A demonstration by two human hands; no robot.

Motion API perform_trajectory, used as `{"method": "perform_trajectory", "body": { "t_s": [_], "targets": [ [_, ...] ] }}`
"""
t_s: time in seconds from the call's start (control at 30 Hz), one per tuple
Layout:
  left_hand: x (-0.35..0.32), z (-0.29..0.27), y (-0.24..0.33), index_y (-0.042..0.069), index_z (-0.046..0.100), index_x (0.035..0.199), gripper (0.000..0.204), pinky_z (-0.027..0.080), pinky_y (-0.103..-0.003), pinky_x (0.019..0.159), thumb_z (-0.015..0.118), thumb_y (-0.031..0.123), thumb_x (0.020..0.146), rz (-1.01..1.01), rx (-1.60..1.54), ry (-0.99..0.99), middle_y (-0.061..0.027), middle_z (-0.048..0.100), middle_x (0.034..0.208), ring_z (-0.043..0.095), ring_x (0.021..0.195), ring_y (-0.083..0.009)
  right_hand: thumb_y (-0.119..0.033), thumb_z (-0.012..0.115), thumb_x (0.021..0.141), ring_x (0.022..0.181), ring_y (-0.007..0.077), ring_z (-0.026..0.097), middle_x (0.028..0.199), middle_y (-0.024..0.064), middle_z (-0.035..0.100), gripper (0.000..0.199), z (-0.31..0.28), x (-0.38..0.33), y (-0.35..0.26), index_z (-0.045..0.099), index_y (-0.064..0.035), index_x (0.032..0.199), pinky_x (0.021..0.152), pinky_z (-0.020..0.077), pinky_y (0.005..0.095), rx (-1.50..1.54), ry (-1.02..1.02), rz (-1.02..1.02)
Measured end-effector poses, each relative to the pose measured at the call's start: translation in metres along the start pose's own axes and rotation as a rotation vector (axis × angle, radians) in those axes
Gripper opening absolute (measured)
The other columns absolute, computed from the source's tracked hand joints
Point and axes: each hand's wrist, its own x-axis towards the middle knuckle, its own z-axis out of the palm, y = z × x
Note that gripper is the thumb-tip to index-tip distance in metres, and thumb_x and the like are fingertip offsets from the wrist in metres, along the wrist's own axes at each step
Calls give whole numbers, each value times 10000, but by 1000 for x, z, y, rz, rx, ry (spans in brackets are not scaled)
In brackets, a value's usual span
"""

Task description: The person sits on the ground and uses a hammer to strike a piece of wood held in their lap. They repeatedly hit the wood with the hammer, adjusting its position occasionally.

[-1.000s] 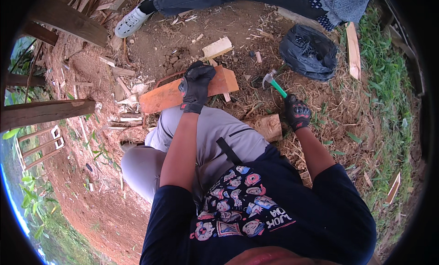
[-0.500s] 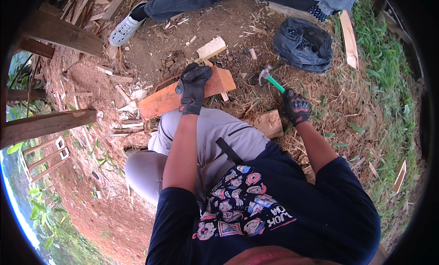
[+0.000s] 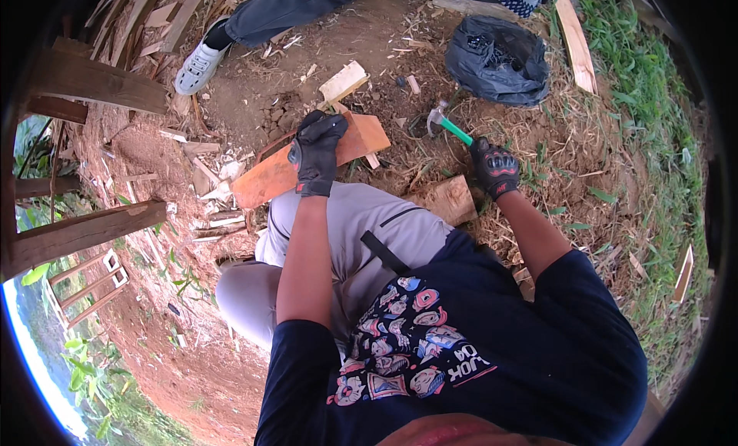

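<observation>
A reddish-brown wooden plank (image 3: 265,177) slants across beside my bent knee, one end up to the right. Over its upper face lies my left hand (image 3: 316,155), in a black glove, with the fingers closed around it; whether they also pinch something small is hidden. To the right, my gloved right hand (image 3: 494,168) is wrapped round the green handle of a claw hammer (image 3: 455,129). The hammer's metal head points up and left, a short way from the plank's right end. A squared wood block (image 3: 446,200) rests on the ground between my thigh and my right hand.
Beyond the plank lies a pale wood offcut (image 3: 344,81). A black plastic bag (image 3: 500,61) stands at the far right. Another person's leg and pale shoe (image 3: 201,66) stretch across the far side. Wooden beams (image 3: 88,231) jut in from the left, with scraps and chips on the soil.
The view has shifted slightly, so the bag and the other person's leg sit higher and further left. My left hand stays at the plank; my right hand still holds the hammer away from it.
</observation>
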Motion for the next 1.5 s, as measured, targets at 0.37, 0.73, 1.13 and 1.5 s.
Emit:
{"method": "perform_trajectory", "body": {
  "t_s": [0.37, 0.73, 1.13, 1.5],
  "targets": [
    [0, -1, 18, 102, 879, 1135, 236, 544, -362, 1084, 866, 100, 899, -109, 22, -35, -134, 739, 1335, 690, 1229, -229, -376, 475, 1141, 819, 399, 760, 879, 178, 776, 355, 9, -1, 7, 709, -115, 1087, 721, 582, 556, -1, 36, -7],
    [7, 0, -12, 69, 877, 1108, 211, 516, -377, 1123, 852, 90, 899, -75, -82, -33, -116, 800, 1211, 680, 1235, -252, -364, 476, 1138, 852, 398, 768, 915, 190, 787, 338, 7, -1, 5, 702, -117, 1093, 755, 587, 553, 17, 0, -2],
    [13, -10, 20, 154, 875, 1089, 228, 563, -402, 1031, 833, 293, 912, -60, 169, -134, -57, 824, 1161, 759, 1105, -255, -349, 770, 966, 1061, 441, 740, 1143, 201, 776, 403, -55, 11, 14, 729, -91, 1274, 909, 568, 525, 328, -113, -131],
    [14, 8, -10, 123, 872, 1003, 135, 615, -352, 949, 778, 147, 909, -4, -271, -26, -51, 843, 1083, 786, 1041, -227, -277, 646, 1086, 966, 382, 745, 1069, 197, 752, 346, -154, -7, -84, 682, -97, 1379, 842, 560, 491, 347, -179, -387]
  ]
}}
